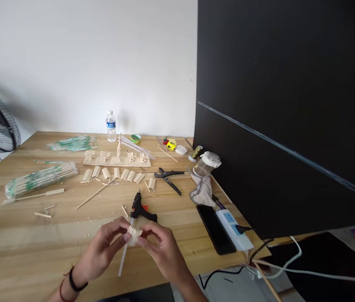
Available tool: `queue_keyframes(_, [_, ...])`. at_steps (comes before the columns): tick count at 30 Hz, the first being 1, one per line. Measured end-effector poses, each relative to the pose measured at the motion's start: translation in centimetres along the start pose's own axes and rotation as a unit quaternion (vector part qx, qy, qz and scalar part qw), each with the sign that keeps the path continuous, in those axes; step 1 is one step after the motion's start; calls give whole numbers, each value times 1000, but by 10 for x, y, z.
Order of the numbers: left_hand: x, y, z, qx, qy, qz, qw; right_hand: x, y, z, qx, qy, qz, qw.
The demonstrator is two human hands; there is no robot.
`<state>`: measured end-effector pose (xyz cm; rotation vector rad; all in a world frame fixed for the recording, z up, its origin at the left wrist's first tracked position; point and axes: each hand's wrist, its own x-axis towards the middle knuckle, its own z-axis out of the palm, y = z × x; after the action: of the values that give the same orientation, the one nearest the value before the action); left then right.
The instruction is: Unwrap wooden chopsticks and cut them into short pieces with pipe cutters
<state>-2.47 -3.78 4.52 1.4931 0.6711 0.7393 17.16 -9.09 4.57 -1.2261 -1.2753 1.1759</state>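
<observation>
A small panel of short wooden sticks (134, 235) is held up above the table's front part. My left hand (103, 247) pinches its left edge between thumb and fingers. From the other side my right hand (163, 247) grips the right edge. Just beyond both hands lies a black glue gun (140, 208) with an orange trigger, a translucent glue stick (122, 259) reaching back from it under the hands. Farther off, several similar stick panels (106, 173) lie in a row before a long stick-built base (114, 160) with an upright piece on it.
Bundled sticks in plastic (42, 178) lie at the left, with a water bottle (111, 126) at the back. Black pliers (169, 179) lie right of the panels. A phone (215, 228) and a power strip (234, 230) line the right edge, beside a tall black board (284, 126).
</observation>
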Motion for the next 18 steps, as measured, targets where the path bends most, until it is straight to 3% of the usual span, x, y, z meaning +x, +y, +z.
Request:
queue_keyframes(3, [-11,2,5,5,23,-24,999,8,-10,-6,-69,-97,-34,992])
queue_keyframes(11, [-38,6,12,66,81,-66,992,26,-8,-9,-105,-239,-83,962])
queue_keyframes(18, [-30,13,17,61,65,-73,993,29,-11,-13,-67,-219,-98,969])
